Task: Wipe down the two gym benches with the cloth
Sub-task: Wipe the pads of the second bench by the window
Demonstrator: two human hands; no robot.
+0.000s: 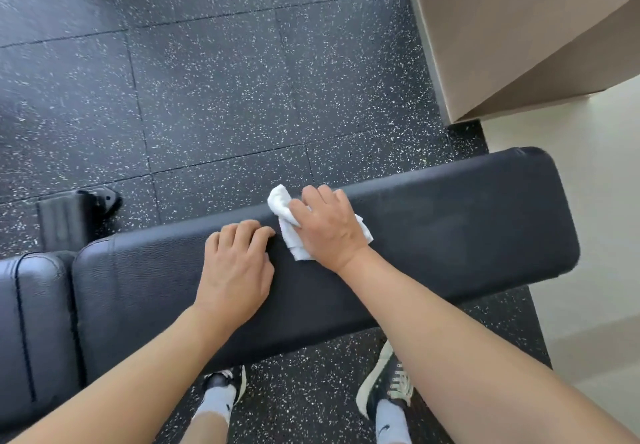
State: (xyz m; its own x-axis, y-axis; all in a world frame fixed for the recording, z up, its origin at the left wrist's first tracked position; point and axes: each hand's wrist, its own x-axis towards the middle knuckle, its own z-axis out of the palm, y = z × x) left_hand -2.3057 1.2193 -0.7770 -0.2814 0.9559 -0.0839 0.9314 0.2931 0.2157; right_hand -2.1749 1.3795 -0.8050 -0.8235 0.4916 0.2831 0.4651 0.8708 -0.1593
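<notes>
Together we worked the bench pad (450, 229): right hand (329, 229) pressed the white cloth (287, 215) under loosely bent fingers; left hand (235, 270), fingers curled and holding nothing, rested just beside it.

Cloth (289, 232) mostly under hand (fingertips hidden)

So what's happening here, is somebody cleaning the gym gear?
Yes. A person stands over a long black padded bench and wipes it. Their right hand presses a crumpled white cloth onto the pad near its far edge, fingers curled over the cloth. Their left hand rests on the pad just beside it, fingers bent at the far edge, holding nothing. A second black cushion adjoins the pad at the left. The speckled dark rubber floor lies below.
</notes>
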